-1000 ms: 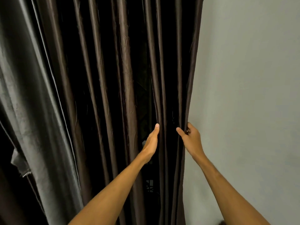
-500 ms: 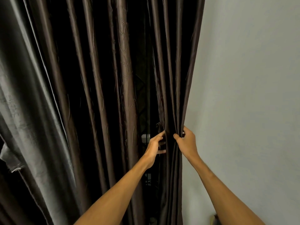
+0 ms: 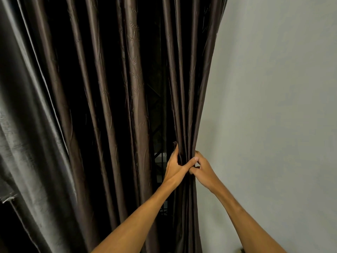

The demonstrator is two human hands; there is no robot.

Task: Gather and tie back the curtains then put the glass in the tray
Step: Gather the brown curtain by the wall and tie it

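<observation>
brown curtain (image 3: 135, 88): dark, glossy fabric with a faint leaf pattern. It hangs in long upright folds across the middle of the view, from the top edge to the bottom.
gathered folds (image 3: 185, 115): the curtain's right-hand folds are drawn into a narrow bunch at its right edge. The bunch is widest at the top, tightest where the hands meet it, and falls straight below them.
left hand (image 3: 175, 168): clamped on the bunch from its left side. The thumb lies across the front of the folds; the fingers go behind the fabric and are hidden.
right hand (image 3: 205, 170): closed on the same bunch from its right side, fingers curled round the curtain's edge.
hands together: they touch at one height on the bunch, the left thumb lying over the right hand's fingers.
left forearm (image 3: 138, 216): reaches up from the bottom edge, crossing in front of the lower folds.
right forearm (image 3: 246, 216): reaches up in front of the wall.
gap (image 3: 160, 143): a dark slit just left of the bunch shows crossing bars and a pale patch, too dim to identify.
grey curtain (image 3: 23, 143): a paler, sheeny panel at far left, well apart from both hands.
wall (image 3: 273, 106): plain and pale, just beside the right hand.
</observation>
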